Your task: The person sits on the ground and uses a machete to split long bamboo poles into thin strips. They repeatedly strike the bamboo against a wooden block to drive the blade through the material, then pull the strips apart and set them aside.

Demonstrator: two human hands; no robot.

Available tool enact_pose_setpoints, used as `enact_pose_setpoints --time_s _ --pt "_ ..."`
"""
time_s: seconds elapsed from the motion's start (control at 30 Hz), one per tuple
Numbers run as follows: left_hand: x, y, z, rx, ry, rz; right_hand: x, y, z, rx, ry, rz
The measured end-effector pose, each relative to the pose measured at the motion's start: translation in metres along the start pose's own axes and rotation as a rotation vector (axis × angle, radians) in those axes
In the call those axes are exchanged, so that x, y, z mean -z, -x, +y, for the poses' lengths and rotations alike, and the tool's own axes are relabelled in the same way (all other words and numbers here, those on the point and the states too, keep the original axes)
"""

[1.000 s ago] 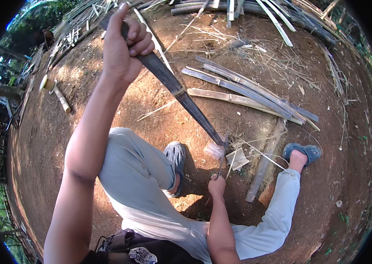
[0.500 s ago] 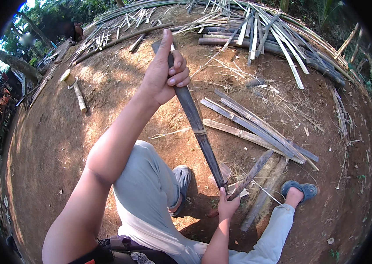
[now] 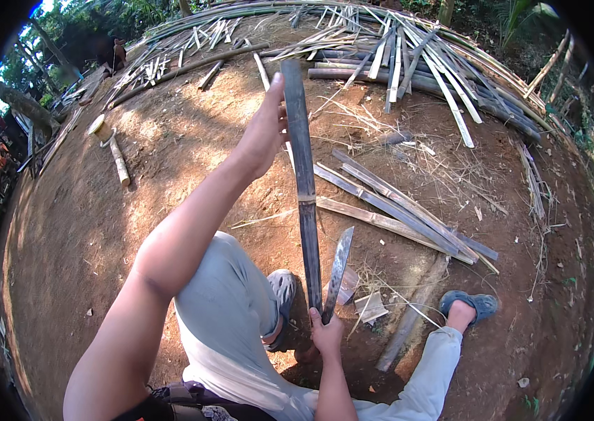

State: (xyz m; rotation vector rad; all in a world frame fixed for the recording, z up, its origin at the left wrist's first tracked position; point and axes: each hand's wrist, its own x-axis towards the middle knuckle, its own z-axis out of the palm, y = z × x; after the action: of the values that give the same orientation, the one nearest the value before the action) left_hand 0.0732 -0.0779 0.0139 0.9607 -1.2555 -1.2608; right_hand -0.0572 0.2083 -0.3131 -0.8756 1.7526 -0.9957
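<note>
A long dark split bamboo strip (image 3: 303, 175) stands nearly upright in front of me, its lower end by my feet. My left hand (image 3: 263, 130) holds it near the top, fingers against its left edge. My right hand (image 3: 326, 335) grips the handle of a big knife (image 3: 338, 270), whose blade points up along the strip's right side, close to its lower part. I sit on red earth with my knees apart, one foot in a grey shoe (image 3: 284, 295) and the other in a blue sandal (image 3: 471, 304).
Several split bamboo strips (image 3: 395, 207) lie on the ground just right of the upright strip. A big heap of bamboo poles and slats (image 3: 395, 56) covers the far side. A short pale bamboo section (image 3: 116, 154) lies at the left. Chips lie near my feet.
My left hand has tilted the bamboo strip from leaning left to almost upright. My right hand has raised the knife so its blade now stands beside the strip.
</note>
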Motion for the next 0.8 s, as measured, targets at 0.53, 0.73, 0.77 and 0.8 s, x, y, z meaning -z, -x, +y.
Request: enact_pose_setpoints --time_s 0.53,0.73,0.77,0.8 --pt "-0.085 0.076 -0.088 0.212 -0.668 -0.952 0.028 0.016 -0.028 0.182 -0.11 0.252" --pt "-0.082 0.066 -0.074 0.097 -0.605 -0.665 0.034 0.025 -0.056 0.042 -0.272 0.236" --pt "-0.081 0.065 -0.068 0.087 -0.615 -0.62 0.037 0.025 -0.057 0.049 -0.311 0.235" --pt "-0.079 0.065 -0.069 -0.052 -0.498 -0.552 0.039 0.024 -0.058 0.056 -0.334 0.234"
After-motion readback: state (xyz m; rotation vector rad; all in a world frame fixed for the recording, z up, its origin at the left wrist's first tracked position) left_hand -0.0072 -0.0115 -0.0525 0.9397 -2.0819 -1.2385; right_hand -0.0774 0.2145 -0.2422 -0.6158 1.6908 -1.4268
